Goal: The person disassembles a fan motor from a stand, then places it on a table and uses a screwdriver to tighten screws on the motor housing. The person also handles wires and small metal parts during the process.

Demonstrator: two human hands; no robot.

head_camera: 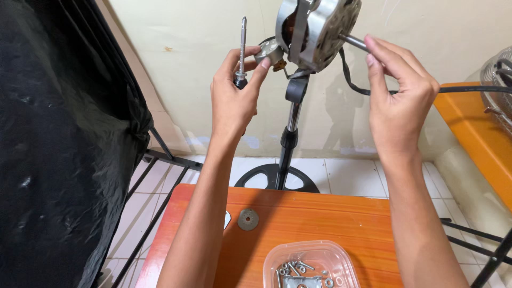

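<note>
Clearly, our left hand (233, 101) has a full grip: it pinches a black-handled screwdriver with a steel shaft (242, 48) pointing up, while fingertips press a small round grey metal cap (268, 52) at the back of the bare silver fan motor on its stand (316, 29). We judge either could slip and drop to the tiled floor. Our right hand (397, 101) pinches the motor's steel shaft (354, 41). Below, on the orange wooden desk (320, 218), a clear plastic tub (311, 264) holds loose screws and a metal bracket; a grey washer (248, 219) lies beside it.

Home repair corner: tiled floor (341, 178), painted wall (202, 64), orange table (320, 224), tub of screws (309, 264).
</note>
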